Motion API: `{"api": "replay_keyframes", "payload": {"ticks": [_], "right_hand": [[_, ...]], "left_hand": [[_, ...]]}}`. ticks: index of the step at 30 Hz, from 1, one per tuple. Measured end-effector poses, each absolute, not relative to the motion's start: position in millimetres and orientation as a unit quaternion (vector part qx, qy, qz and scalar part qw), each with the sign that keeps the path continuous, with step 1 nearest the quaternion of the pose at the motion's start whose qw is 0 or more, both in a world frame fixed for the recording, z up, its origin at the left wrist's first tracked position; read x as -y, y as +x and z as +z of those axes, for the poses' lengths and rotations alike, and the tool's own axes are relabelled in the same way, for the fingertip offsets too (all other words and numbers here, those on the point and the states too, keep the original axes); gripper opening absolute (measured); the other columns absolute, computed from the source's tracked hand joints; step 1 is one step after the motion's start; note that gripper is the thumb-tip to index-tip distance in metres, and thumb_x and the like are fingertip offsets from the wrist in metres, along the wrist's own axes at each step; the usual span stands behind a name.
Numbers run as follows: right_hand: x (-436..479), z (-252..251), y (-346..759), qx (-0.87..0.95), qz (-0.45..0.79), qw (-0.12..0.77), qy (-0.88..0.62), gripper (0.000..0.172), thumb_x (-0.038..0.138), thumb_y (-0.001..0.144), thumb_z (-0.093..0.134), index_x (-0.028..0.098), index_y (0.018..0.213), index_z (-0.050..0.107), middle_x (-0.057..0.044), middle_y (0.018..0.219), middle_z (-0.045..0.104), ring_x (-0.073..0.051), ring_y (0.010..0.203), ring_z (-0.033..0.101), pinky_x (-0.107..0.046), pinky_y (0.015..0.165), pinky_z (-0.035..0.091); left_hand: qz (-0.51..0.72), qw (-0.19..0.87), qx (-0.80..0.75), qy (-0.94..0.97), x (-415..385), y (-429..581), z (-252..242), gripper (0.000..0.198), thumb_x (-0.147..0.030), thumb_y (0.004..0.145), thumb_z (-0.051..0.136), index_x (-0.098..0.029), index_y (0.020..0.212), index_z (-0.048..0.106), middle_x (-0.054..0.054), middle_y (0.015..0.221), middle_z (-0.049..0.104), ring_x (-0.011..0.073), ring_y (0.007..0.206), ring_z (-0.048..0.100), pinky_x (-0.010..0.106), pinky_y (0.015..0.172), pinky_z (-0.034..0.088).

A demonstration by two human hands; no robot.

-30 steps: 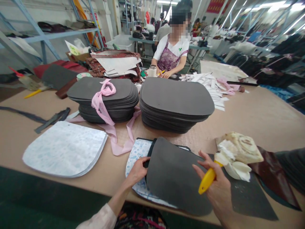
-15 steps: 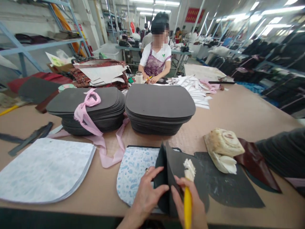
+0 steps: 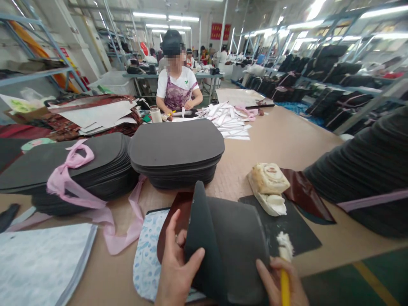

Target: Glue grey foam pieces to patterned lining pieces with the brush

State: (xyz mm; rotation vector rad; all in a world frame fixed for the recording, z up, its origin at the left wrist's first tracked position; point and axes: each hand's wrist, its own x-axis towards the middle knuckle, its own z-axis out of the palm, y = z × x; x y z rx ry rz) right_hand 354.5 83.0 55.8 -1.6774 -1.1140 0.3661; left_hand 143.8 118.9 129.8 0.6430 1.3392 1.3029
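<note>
My left hand [image 3: 178,259] grips the near left part of a folded dark piece [image 3: 204,250], its thumb on the raised dark flap and its fingers behind. A brown-red face shows beyond those fingers. My right hand [image 3: 283,280] pinches a yellow-handled brush [image 3: 284,272] with white, gluey bristles, and its fingertips touch the right edge of the dark piece. Under the piece lies a blue-and-white patterned sheet [image 3: 146,255]. To the right, a whitish lump [image 3: 269,180] sits on a flat dark sheet [image 3: 302,231].
Stacks of dark oval pieces stand ahead [image 3: 177,142] and at left [image 3: 105,159], the left one tied with pink ribbon [image 3: 68,170]. Another dark stack [image 3: 366,170] leans at right. Pale sheets [image 3: 41,259] lie near left. A person [image 3: 178,85] works across the table.
The view has swung right. The dark piece is now opened wider, with its flap raised and brown-red face showing. My right hand has moved to its right edge with the brush.
</note>
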Motion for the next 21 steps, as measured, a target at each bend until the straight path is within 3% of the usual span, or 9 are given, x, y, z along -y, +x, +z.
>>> {"api": "replay_keyframes", "payload": {"ticks": [2,4,7,10,14,17,21], "right_hand": [[-86.3,30.9,353.8,0.459,0.172,0.501,-0.713,0.033,0.055,0.067,0.065,0.024,0.069,0.052,-0.001,0.062,0.06,-0.019,0.054,0.062,-0.027,0.045,0.05],[-86.2,12.4,358.1,0.462,0.194,0.482,-0.719,0.034,0.058,0.069,0.06,0.025,0.068,0.053,-0.002,0.065,0.062,-0.022,0.06,0.064,-0.029,0.048,0.052],[-85.4,4.9,375.7,0.471,0.216,0.464,-0.719,0.031,0.057,0.071,0.057,0.026,0.075,0.059,-0.004,0.079,0.067,-0.026,0.075,0.066,-0.032,0.058,0.054],[-93.8,19.7,397.2,0.471,0.256,0.43,-0.727,0.034,0.05,0.075,0.057,0.026,0.099,0.06,-0.003,0.088,0.07,-0.024,0.078,0.067,-0.03,0.062,0.054],[-121.8,51.4,405.7,0.464,0.332,0.396,-0.719,0.049,0.048,0.084,0.046,0.024,0.127,0.045,0.0,0.07,0.065,-0.016,0.056,0.062,-0.025,0.051,0.049],[-145.4,68.1,395.5,0.46,0.38,0.428,-0.679,0.05,0.049,0.089,0.034,0.02,0.126,0.047,0.001,0.065,0.057,-0.012,0.049,0.052,-0.026,0.054,0.046],[-174.9,74.2,380.8,0.459,0.443,0.458,-0.619,0.048,0.049,0.086,0.042,0.017,0.122,0.051,0.001,0.065,0.055,-0.012,0.051,0.05,-0.026,0.054,0.045]], "left_hand": [[0.522,0.568,-0.584,0.252,-122.5,144.7,91.7,0.082,-0.026,0.051,0.078,-0.02,0.126,0.046,0.007,0.11,0.064,0.0258,0.104,0.058,0.03,0.09,0.045],[0.475,0.605,-0.603,0.21,-120.3,142.1,57.7,0.052,-0.022,0.048,0.078,-0.011,0.097,0.065,0.01,0.098,0.069,0.0279,0.099,0.06,0.032,0.089,0.045],[0.449,0.62,-0.618,0.177,-112.6,138.8,28.2,0.036,-0.024,0.051,0.075,-0.009,0.082,0.067,0.011,0.083,0.071,0.029,0.085,0.063,0.038,0.08,0.049],[0.46,0.617,-0.619,0.153,-109.9,143.3,23.6,0.034,-0.019,0.052,0.071,-0.01,0.084,0.066,0.009,0.084,0.071,0.026,0.083,0.064,0.037,0.08,0.048],[0.509,0.612,-0.592,0.128,-116.4,156.8,33.2,0.051,-0.007,0.05,0.055,-0.015,0.1,0.06,0.005,0.099,0.069,0.022,0.101,0.059,0.031,0.09,0.043],[0.545,0.62,-0.552,0.117,-122.7,163.3,39.3,0.062,-0.01,0.054,0.06,-0.018,0.114,0.051,0.005,0.112,0.064,0.0229,0.111,0.054,0.032,0.097,0.039],[0.488,0.572,-0.655,0.066,-128.3,163.2,36.7,0.057,-0.028,0.06,0.075,-0.015,0.112,0.054,0.011,0.114,0.062,0.0282,0.112,0.054,0.039,0.101,0.037]]}}
